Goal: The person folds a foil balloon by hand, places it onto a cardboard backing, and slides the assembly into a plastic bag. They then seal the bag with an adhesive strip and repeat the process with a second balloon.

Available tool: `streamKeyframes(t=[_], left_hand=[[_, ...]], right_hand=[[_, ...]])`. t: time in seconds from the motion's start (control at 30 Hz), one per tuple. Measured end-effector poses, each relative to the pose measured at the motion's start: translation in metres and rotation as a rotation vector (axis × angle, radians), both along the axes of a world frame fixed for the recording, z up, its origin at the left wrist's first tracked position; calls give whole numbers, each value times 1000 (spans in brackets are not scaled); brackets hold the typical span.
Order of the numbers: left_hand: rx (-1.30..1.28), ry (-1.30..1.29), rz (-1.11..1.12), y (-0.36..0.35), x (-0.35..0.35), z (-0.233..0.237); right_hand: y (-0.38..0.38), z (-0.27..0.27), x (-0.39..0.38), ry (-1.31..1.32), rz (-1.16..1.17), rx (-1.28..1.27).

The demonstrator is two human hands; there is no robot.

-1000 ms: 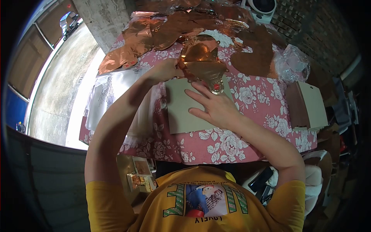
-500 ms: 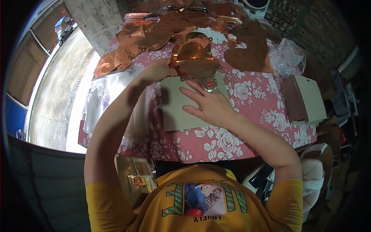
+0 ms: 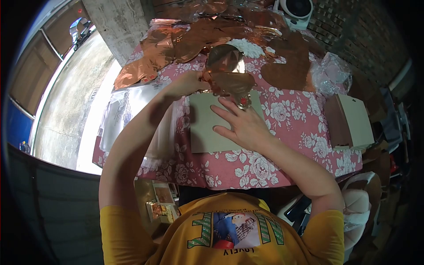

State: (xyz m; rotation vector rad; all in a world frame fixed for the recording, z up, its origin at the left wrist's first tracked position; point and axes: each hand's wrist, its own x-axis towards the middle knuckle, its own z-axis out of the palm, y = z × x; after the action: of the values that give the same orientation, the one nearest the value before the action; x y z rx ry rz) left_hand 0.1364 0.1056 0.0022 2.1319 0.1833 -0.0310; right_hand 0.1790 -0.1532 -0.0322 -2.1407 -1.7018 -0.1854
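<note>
A shiny copper-coloured foil balloon (image 3: pixel 234 84), flat and partly folded, lies over the top part of a cream board (image 3: pixel 207 132). My left hand (image 3: pixel 193 83) pinches the balloon's left edge; its fingertips are partly hidden by the foil. My right hand (image 3: pixel 245 123) is spread over the board with fingers apart. Its fingertips reach the balloon's narrow lower end, beside a small red spot (image 3: pixel 243 101). The upper part of the foil stands up in a curve and catches the light.
More copper foil balloons (image 3: pixel 150 57) are piled along the table's back. Clear plastic bags (image 3: pixel 128 119) lie at left. Crumpled clear plastic (image 3: pixel 331 74) and a stack of cream cards (image 3: pixel 349 121) are at right. A floral cloth (image 3: pixel 282 150) covers the table; a white fan-like device (image 3: pixel 297 9) stands behind.
The balloon's upper part has shifted and folded differently, showing a darker round face. My left hand still grips its edge; my right hand stays spread. The whole view has shifted slightly.
</note>
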Motion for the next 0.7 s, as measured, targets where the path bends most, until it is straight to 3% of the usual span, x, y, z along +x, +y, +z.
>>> streamKeyframes(t=[0.13,0.27,0.33,0.43,0.47,0.57,0.7], left_hand=[[-77,41,25,13,4,-14],[-232,-83,136,-23,-17,6],[-132,-111,75,-19,-19,-3],[393,-88,0,-14,-20,-15],[458,-157,-46,-29,-31,4],[335,-282,29,-43,-43,10],[345,-222,16,-39,-38,13]], right_hand=[[-1,3,0,13,31,64],[-2,5,-1,53,9,1],[-2,5,-2,91,-1,-4],[-2,5,-3,50,7,58],[-3,7,-3,67,8,28],[-2,6,-1,121,15,-7],[-1,2,-1,59,11,-5]])
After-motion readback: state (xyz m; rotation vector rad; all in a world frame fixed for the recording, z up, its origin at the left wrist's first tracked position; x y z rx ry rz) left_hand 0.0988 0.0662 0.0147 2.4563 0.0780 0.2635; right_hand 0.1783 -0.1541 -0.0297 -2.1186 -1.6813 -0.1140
